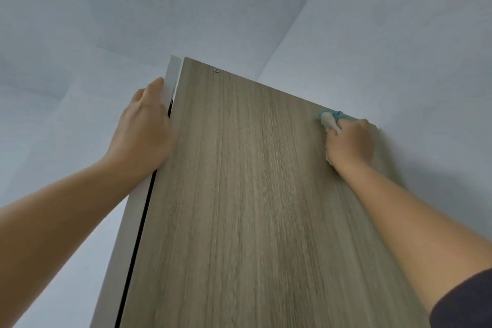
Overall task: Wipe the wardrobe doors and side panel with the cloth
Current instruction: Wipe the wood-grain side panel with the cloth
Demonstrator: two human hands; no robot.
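1. The white cloth with a teal border (328, 120) is bunched under the right hand (350, 144), high on the wood-grain side panel (253, 194), just below its top edge and close to its upper right corner.
2. The right hand has its fingers curled over the cloth and presses it flat against the panel. Only a rolled end of the cloth shows above the knuckles, and a pale sliver shows below the heel of the hand.
3. The left hand (145, 130) is at the opposite side of the panel, well apart from the cloth. It grips the white door edge (123, 234), with the thumb lying up along the strip and the fingers bent round it towards the panel, their tips hidden.
4. A thin dark gap (136, 247) runs between the white door edge and the wood-grain side panel.
5. A small metal screw head (216, 70) sits near the top of the panel, towards its left side.
6. The stretch of panel between the two hands is bare wood grain.
7. Pale blue-grey wall (399, 34) surrounds the wardrobe above and to both sides.
8. A dark sleeve (468, 301) covers the right upper arm at the lower right corner of the view.
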